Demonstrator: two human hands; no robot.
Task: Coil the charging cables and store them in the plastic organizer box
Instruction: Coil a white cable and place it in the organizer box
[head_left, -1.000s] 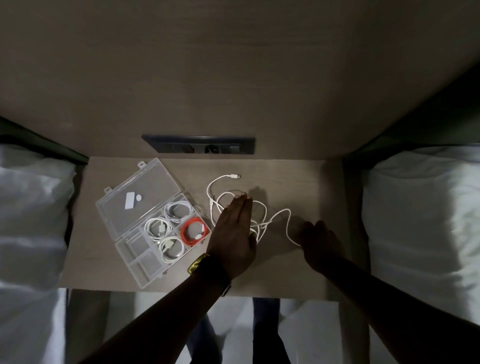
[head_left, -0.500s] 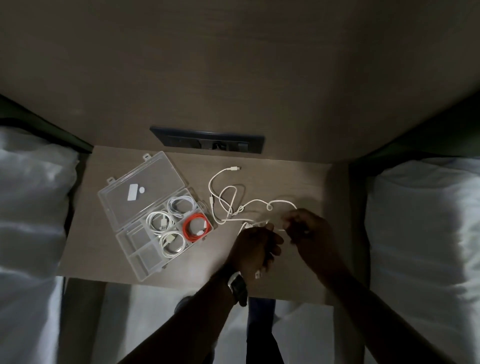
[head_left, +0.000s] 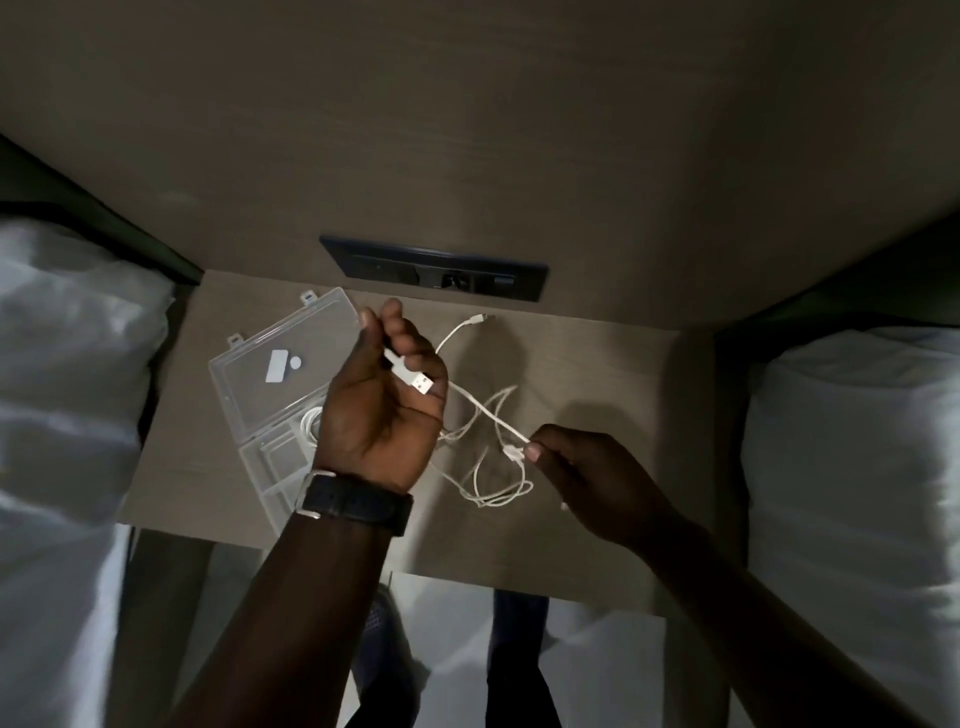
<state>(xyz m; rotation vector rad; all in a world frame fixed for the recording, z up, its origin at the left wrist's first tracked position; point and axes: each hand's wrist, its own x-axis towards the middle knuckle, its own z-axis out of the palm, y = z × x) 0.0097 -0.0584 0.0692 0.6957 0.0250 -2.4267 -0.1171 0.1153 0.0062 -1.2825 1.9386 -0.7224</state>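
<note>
Cable (head_left: 488, 410) hangs limp btwn my hands over the nightstand (head_left: 597, 374): left hand (head_left: 382, 410) pinches its USB plug, right hand (head_left: 587, 467) pinches mid-run. Light, floppy, tangle-prone; I'd grip near plug, wrap loops.

The charging cable (head_left: 488, 415) is white from plug to plug, its USB end showing a silvery metal tip. The organizer box (head_left: 291, 364) is clear, colourless plastic, with a small white label on its lid. Under the box, the surface (head_left: 597, 374) is a pale grey-brown wood grain. The socket panel (head_left: 434, 267) behind the box is black. The watch strap (head_left: 353, 501) is black with a silver buckle. The pillows (head_left: 852, 467) are white.
</note>
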